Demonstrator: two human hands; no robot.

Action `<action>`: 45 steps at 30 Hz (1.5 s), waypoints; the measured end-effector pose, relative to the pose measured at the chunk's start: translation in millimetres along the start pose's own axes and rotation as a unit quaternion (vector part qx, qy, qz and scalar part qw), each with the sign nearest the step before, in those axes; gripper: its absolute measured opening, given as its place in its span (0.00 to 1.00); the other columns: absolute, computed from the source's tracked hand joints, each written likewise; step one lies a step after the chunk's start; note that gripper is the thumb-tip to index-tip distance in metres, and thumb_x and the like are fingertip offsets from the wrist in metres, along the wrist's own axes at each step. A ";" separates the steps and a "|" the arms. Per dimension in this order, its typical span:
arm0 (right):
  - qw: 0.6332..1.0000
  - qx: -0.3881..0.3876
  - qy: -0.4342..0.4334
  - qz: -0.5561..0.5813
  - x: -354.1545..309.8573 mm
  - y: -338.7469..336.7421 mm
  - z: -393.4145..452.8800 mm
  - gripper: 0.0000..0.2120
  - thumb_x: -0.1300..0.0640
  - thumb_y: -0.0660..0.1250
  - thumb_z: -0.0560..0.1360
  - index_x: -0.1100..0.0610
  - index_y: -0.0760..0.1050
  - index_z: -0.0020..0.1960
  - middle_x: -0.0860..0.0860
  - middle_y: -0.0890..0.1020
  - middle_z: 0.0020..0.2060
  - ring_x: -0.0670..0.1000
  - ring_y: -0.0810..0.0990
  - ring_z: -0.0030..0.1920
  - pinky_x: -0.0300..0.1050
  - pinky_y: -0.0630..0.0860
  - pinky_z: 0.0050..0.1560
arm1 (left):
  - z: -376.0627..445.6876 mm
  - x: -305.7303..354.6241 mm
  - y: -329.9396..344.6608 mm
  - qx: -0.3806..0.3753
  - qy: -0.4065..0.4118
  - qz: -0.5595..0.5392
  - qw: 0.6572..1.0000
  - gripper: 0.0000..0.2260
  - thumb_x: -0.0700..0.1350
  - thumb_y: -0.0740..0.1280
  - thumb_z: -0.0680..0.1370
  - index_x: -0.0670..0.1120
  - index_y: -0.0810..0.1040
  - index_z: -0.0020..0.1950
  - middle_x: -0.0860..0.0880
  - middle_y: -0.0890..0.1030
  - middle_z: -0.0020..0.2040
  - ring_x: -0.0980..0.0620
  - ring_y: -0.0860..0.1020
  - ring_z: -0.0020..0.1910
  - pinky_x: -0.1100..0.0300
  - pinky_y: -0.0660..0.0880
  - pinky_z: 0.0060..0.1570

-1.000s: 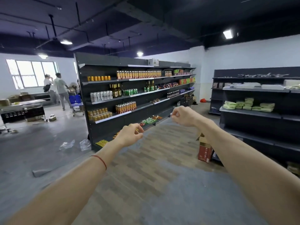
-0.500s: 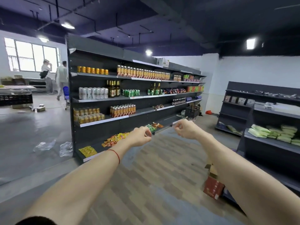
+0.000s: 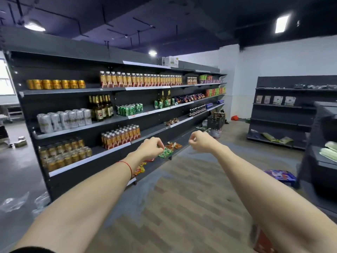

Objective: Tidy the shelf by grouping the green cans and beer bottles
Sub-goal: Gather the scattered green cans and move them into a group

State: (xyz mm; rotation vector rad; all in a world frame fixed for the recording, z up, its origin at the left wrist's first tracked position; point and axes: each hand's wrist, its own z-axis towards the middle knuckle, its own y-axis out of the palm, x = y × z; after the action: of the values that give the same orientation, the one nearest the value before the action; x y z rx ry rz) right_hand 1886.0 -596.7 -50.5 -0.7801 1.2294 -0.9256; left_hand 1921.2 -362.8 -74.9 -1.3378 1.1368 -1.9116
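While green cans [image 3: 129, 109] sit shelved well beyond, both grips [image 3: 152, 148] [image 3: 199, 141] curl closed, empty.

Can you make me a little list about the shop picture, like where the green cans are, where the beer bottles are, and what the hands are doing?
big green can group: green cans on the second shelf, right of the brown bottles
brown bottles: beer bottles beside the silver cans
stray group: mixed cans and bottles farther right, same shelf
left hand: left hand loosely curled, holding nothing
right hand: right hand loosely curled, holding nothing
tidying: not started yet
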 end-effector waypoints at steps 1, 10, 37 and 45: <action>1.000 -0.004 0.001 0.004 14.8 3.1 37.9 0.12 0.56 0.59 0.78 0.59 0.79 0.52 0.58 0.86 0.45 0.59 0.85 0.49 0.56 0.82 0.53 | 36.9 -6.9 3.2 0.001 -0.005 0.003 1.000 0.05 0.45 0.67 0.76 0.55 0.77 0.48 0.49 0.83 0.52 0.49 0.82 0.50 0.47 0.81 0.54; 0.999 -0.036 0.008 0.020 103.4 16.9 333.6 0.08 0.58 0.58 0.78 0.56 0.74 0.44 0.59 0.86 0.46 0.59 0.82 0.42 0.53 0.81 0.48 | 326.6 -66.4 14.2 0.019 -0.053 -0.004 0.998 0.04 0.44 0.67 0.78 0.53 0.78 0.51 0.54 0.82 0.44 0.54 0.81 0.43 0.54 0.79 0.50; 0.998 -0.057 -0.030 0.014 411.5 110.2 1162.8 0.12 0.57 0.60 0.80 0.62 0.78 0.55 0.56 0.83 0.48 0.54 0.79 0.42 0.47 0.75 0.46 | 1185.3 -225.2 134.7 0.056 -0.106 -0.126 0.985 0.06 0.43 0.70 0.78 0.48 0.81 0.54 0.50 0.82 0.37 0.54 0.79 0.37 0.61 0.74 0.37; 0.994 -0.085 -0.050 0.053 472.9 126.8 1396.5 0.14 0.56 0.62 0.81 0.67 0.79 0.54 0.62 0.85 0.51 0.62 0.81 0.53 0.49 0.75 0.53 | 1383.3 -243.4 154.8 0.048 -0.122 -0.116 0.985 0.05 0.43 0.70 0.79 0.52 0.79 0.53 0.51 0.84 0.40 0.53 0.80 0.41 0.58 0.74 0.42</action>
State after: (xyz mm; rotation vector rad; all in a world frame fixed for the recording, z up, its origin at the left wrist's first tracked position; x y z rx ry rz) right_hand 3318.9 -960.6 -114.8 -0.8768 1.2606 -0.6947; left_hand 3292.2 -702.2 -115.4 -1.6550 0.7879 -1.8687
